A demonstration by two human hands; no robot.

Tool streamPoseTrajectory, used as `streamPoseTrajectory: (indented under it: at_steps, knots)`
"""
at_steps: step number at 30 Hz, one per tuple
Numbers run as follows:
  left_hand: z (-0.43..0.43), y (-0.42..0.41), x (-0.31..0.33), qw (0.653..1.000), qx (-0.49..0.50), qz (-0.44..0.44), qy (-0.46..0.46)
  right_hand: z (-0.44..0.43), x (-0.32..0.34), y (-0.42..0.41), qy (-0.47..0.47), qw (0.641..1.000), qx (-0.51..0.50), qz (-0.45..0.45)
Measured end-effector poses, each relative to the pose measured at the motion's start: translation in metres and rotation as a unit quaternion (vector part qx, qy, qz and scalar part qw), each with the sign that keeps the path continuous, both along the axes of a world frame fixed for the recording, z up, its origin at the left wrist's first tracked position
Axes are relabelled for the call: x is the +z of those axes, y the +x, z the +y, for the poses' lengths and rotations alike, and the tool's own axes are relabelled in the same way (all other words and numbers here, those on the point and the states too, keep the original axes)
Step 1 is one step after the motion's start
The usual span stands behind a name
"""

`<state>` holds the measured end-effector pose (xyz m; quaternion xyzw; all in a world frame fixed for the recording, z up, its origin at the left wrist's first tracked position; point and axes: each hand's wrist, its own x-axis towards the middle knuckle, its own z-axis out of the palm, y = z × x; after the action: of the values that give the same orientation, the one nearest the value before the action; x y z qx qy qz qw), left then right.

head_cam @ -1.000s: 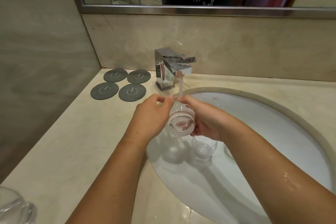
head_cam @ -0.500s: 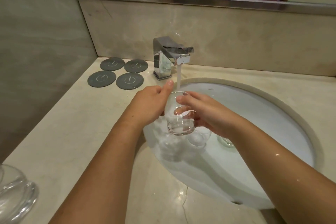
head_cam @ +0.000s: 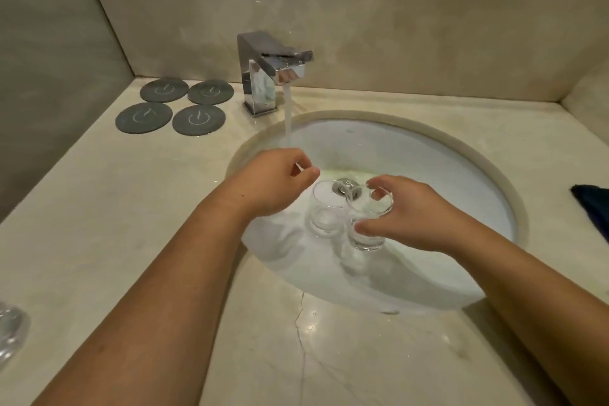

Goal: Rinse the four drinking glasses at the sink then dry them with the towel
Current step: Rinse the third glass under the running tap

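Two bare forearms reach forward, wrists close together. The left hand (head_cam: 276, 183) hovers palm down, fingers loosely curled, holding nothing. The right hand (head_cam: 407, 212) grips a glass (head_cam: 365, 239), thumb on its side and fingers over its rim.

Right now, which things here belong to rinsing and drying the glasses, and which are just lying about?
Job: glass in right hand, second glass in sink, running faucet, dark towel.
Lying about: four grey coasters. Clear object lower left: unclear.
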<state>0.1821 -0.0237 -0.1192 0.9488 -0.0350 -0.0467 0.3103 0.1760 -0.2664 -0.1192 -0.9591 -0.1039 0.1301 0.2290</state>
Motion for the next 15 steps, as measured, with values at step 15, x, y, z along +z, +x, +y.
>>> streamPoseTrajectory:
  at_steps: [15]
  knots:
    - [-0.007,0.003,-0.013,0.993,-0.017,0.022,0.111,0.008,-0.026,0.005,-0.124,0.991,-0.020,0.041]
